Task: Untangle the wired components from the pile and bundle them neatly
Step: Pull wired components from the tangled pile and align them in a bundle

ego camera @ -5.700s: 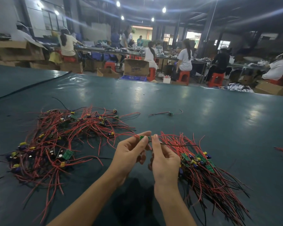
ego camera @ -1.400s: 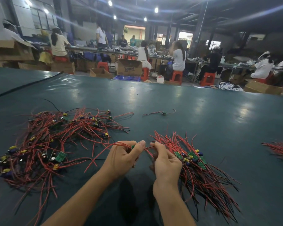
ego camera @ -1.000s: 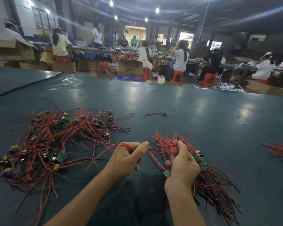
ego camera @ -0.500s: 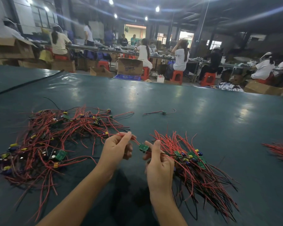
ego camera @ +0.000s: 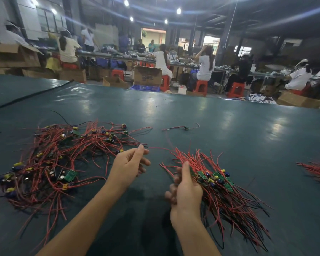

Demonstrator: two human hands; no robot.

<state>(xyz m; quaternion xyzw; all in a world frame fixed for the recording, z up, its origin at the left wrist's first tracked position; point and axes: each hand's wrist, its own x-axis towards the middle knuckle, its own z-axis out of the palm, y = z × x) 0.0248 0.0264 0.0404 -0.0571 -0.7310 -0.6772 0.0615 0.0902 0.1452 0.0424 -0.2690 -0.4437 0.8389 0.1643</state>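
A tangled pile (ego camera: 63, 156) of red and black wired components with small green boards and yellow parts lies on the left of the dark green table (ego camera: 229, 130). To the right lies a straighter bundle (ego camera: 220, 185) of the same components, boards together. My left hand (ego camera: 129, 163) hovers between the pile and the bundle with relaxed, spread fingers, holding nothing. My right hand (ego camera: 185, 189) is at the bundle's left edge, thumb up and fingers curled round wires there; a green board shows just beside the thumb. The hand is slightly blurred.
One loose wired component (ego camera: 185, 128) lies alone beyond the bundle. Another heap of red wires (ego camera: 318, 170) shows at the right edge. A black cable (ego camera: 26, 97) crosses the table's far left. Beyond the far edge are seated workers, cardboard boxes and red stools.
Both hands held one component's wire between them half a second ago. My left hand has let go and opened; my right hand has carried the component right and down onto the bundle's edge.
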